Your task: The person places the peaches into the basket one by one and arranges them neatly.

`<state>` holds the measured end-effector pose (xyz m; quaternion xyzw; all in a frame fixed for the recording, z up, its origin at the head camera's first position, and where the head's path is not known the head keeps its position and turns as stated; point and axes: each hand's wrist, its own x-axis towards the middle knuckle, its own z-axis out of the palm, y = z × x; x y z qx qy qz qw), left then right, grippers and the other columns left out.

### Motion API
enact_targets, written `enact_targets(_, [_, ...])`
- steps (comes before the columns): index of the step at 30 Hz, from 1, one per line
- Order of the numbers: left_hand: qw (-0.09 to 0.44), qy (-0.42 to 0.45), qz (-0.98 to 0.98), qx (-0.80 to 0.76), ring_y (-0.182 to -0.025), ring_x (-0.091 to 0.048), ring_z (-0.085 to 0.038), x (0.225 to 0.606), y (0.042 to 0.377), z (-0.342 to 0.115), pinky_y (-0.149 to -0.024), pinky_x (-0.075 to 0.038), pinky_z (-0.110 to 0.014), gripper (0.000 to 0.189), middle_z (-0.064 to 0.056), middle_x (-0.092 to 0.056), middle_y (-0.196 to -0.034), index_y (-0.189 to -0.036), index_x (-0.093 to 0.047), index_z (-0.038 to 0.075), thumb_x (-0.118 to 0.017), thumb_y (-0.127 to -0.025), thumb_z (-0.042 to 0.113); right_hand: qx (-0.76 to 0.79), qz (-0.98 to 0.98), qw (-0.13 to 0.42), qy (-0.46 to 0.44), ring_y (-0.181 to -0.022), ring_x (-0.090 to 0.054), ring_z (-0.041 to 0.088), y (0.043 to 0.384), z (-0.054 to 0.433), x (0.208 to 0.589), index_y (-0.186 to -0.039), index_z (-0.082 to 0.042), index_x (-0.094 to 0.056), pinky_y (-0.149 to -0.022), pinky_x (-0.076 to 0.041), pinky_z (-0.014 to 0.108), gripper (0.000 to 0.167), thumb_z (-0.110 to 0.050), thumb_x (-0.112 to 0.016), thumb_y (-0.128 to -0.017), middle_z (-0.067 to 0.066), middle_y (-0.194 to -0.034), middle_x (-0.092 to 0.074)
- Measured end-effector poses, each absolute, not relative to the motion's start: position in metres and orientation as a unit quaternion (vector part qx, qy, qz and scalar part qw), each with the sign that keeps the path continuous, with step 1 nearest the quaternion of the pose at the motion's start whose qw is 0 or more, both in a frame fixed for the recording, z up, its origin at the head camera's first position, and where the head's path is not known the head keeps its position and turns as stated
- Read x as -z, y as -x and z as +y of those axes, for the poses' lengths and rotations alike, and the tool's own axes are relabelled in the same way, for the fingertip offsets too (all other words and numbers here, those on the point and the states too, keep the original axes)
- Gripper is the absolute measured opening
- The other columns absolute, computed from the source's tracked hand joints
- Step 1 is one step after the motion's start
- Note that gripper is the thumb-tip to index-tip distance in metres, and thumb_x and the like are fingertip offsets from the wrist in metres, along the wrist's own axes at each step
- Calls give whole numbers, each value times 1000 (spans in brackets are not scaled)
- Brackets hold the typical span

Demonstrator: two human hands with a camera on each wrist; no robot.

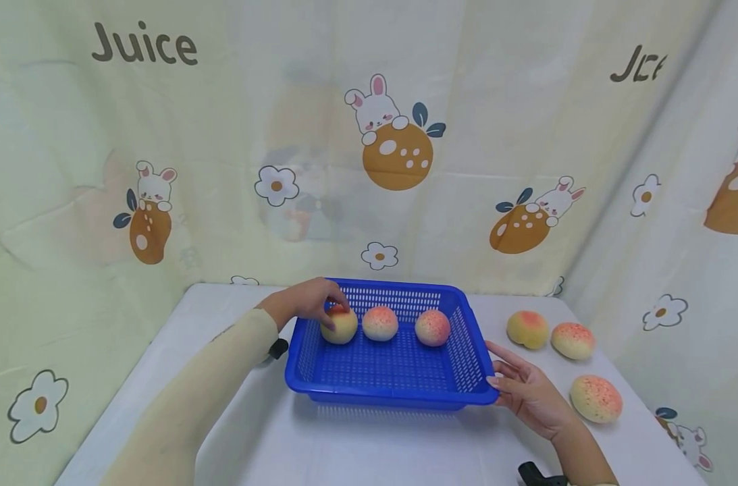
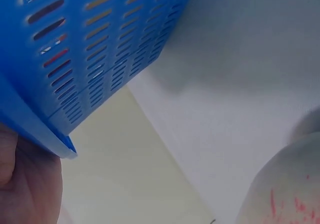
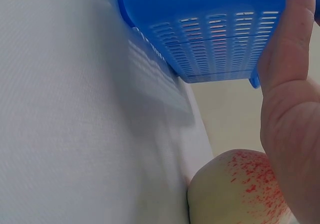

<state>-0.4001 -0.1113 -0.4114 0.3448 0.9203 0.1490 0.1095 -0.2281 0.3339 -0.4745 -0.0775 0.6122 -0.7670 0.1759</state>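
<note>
A blue plastic basket (image 1: 381,395) with slotted walls holds three peaches in a row. My left hand (image 1: 310,299) reaches over its left rim and grips the leftmost peach (image 1: 342,329), thumb and fingers round its upper part. The middle peach (image 1: 379,325) and the right peach (image 1: 432,329) lie beside it on the basket floor. At the basket's front right corner, my right hand (image 1: 529,391) pinches the rim, thumb on top and fingers along the outside. In the left wrist view, the left hand (image 2: 37,184) shows beside the rim; its fingertips are hidden.
On the white table right of the basket lie a yellowish peach (image 1: 528,329), a speckled peach (image 1: 573,340) and a nearer peach (image 1: 596,399). Another speckled peach (image 2: 287,189) appears in the left wrist view outside the basket. A printed curtain (image 1: 320,223) hangs behind the table.
</note>
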Motion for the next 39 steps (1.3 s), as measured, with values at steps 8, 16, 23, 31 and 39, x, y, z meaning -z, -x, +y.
enact_targets(8, [62, -330, 924, -184, -130, -58, -23, 412, 391, -125, -114, -46, -45, 42, 0, -68, -131, -121, -76, 25, -88, -82, 31, 761, 620, 174, 76, -103, -73, 14, 228, 333, 474, -161, -23, -32, -90, -61, 35, 63, -3, -53, -105, -2, -118, -69])
enact_targets(16, [16, -314, 913, -259, -135, -55, -29, 411, 372, -144, -117, -41, -53, 45, -4, -64, -136, -127, -73, 22, -85, -84, 33, 764, 613, 178, 94, -105, -73, 15, 227, 336, 474, -162, -21, -29, -90, -61, 35, 64, -2, -51, -105, -1, -121, -69])
enact_targets(23, [-15, -284, 909, -305, -134, -56, -29, 414, 352, -163, -113, -45, -55, 45, -4, -64, -137, -129, -71, 18, -83, -87, 29, 766, 610, 181, 92, -104, -73, 15, 228, 335, 474, -162, -22, -30, -90, -61, 35, 64, -2, -52, -105, -1, -120, -69])
enact_targets(31, [-41, -213, 912, -349, -138, -53, -33, 418, 328, -190, -110, -46, -60, 46, -5, -62, -142, -131, -69, 23, -82, -88, 32, 769, 604, 183, 101, -101, -73, 13, 229, 331, 474, -162, -20, -28, -87, -62, 33, 64, -1, -50, -105, -1, -118, -69])
enact_targets(39, [-75, -204, 898, -383, -130, -59, -35, 431, 314, -207, -107, -50, -57, 44, -7, -66, -135, -130, -68, 17, -81, -89, 23, 766, 609, 179, 103, -102, -73, 14, 228, 333, 474, -163, -19, -27, -88, -62, 34, 65, -1, -50, -105, -2, -118, -69])
